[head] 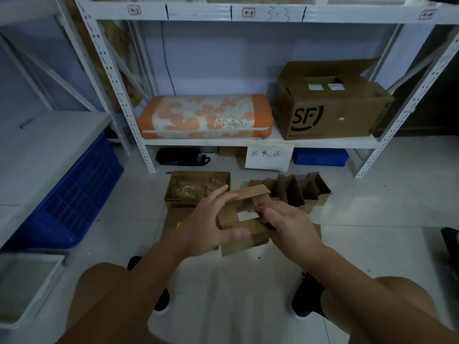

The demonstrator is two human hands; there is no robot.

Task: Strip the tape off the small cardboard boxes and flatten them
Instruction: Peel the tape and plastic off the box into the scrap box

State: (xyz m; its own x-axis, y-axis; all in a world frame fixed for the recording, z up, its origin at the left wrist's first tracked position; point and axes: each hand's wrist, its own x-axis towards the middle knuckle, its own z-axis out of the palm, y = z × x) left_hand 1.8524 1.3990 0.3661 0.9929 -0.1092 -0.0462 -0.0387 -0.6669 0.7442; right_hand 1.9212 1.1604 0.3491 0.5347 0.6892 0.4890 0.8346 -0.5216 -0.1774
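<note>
Both forearms are bare, with no sleeves, watch or rings on the left hand [211, 227] or right hand [290, 224]. The knees are bare too. At the bottom of the frame, black shoes [308, 294] with pale soles and dark ankle socks show.

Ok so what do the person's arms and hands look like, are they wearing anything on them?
Both forearms are bare, with no sleeves in view. The left hand and right hand wear no gloves, and no watch, ring or wristband shows. The fingers look blurred, so finer details can't be made out.

Dim bluish light, soft focus, bowed edges
</note>
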